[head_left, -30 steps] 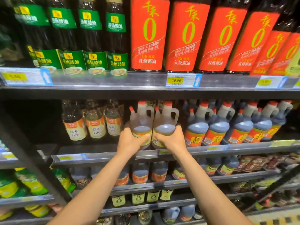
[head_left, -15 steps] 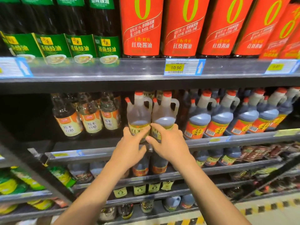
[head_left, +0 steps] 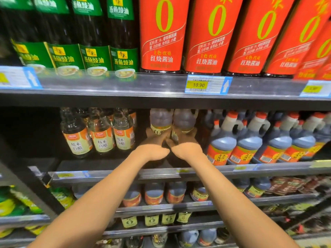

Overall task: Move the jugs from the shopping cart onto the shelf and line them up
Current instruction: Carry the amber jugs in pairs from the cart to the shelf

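Seemingly pale-filled jugs (head_left: 171, 122), yellow-labelled.

Price tag (head_left: 208, 84): 10.90; red bottles (head_left: 162, 33): "0", 红烧酱油.

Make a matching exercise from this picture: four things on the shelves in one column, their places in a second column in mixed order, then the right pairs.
Things:
1. red-label bottles
2. green-label bottles
3. clear vinegar bottles
4. dark jugs with red caps

Places:
A. middle shelf, left of the hands
B. top shelf, left part
C. middle shelf, right of the hands
D. top shelf, right part

Pairs: 1-D, 2-B, 3-A, 4-C
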Action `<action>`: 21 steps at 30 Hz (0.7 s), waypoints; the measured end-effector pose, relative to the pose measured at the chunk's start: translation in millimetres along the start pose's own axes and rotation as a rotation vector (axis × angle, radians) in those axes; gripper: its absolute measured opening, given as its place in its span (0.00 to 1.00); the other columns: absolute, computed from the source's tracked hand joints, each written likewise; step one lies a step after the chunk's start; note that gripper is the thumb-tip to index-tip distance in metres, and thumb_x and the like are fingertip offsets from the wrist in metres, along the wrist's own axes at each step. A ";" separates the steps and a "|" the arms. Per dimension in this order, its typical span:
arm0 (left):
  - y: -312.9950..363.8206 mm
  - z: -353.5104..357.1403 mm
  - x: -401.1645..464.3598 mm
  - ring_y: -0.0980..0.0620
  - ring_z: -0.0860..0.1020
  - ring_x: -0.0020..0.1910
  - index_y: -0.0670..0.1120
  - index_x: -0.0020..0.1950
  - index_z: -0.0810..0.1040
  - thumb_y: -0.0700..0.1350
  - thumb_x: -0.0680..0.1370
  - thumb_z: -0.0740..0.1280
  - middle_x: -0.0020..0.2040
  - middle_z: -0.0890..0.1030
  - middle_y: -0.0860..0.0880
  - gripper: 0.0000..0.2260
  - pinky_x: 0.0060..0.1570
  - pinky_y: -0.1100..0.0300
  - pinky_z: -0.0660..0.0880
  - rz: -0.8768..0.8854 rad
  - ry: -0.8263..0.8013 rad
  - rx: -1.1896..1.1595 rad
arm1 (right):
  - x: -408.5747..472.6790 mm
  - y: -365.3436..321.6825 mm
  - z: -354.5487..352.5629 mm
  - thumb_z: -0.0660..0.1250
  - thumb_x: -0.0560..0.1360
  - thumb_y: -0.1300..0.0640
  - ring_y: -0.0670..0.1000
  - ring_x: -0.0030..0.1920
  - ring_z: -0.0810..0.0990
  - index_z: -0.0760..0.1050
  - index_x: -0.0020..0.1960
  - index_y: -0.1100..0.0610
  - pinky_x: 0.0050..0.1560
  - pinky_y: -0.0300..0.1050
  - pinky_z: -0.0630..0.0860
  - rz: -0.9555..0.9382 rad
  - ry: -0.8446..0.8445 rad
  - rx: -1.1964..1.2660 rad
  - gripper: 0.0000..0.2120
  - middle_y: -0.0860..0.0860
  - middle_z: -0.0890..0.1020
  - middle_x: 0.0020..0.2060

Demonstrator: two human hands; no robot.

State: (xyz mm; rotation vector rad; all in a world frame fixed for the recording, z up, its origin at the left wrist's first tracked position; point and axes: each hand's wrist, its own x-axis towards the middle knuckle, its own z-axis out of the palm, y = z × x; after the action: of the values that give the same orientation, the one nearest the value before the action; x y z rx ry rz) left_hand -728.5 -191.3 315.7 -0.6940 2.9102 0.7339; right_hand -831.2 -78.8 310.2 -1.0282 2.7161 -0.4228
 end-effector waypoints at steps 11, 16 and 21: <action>8.8 -7.7 34.7 0.33 0.51 0.79 0.69 0.78 0.45 0.46 0.75 0.66 0.81 0.37 0.44 0.41 0.74 0.44 0.65 -0.099 0.032 -0.045 | 34.5 9.1 -8.0 0.66 0.76 0.44 0.69 0.78 0.57 0.51 0.79 0.35 0.76 0.55 0.64 -0.050 0.047 0.153 0.37 0.65 0.42 0.79; 8.6 -3.0 26.0 0.34 0.52 0.80 0.64 0.80 0.46 0.51 0.76 0.67 0.82 0.40 0.46 0.39 0.72 0.41 0.66 -0.118 0.046 0.092 | 16.1 2.7 -8.1 0.66 0.78 0.44 0.65 0.76 0.63 0.51 0.81 0.45 0.72 0.52 0.67 -0.003 -0.011 0.037 0.37 0.61 0.55 0.80; 4.3 -8.9 23.1 0.34 0.54 0.79 0.63 0.80 0.45 0.49 0.77 0.66 0.82 0.35 0.47 0.40 0.72 0.43 0.67 -0.135 0.001 0.090 | 9.8 -4.3 -16.8 0.68 0.77 0.49 0.61 0.70 0.73 0.58 0.80 0.49 0.67 0.48 0.74 0.025 -0.093 0.041 0.35 0.59 0.62 0.79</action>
State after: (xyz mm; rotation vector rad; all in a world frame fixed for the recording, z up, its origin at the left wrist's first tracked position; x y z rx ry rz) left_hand -750.7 -201.6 321.7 -0.8700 2.8418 0.5852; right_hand -840.7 -85.2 326.5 -0.9766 2.6241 -0.4135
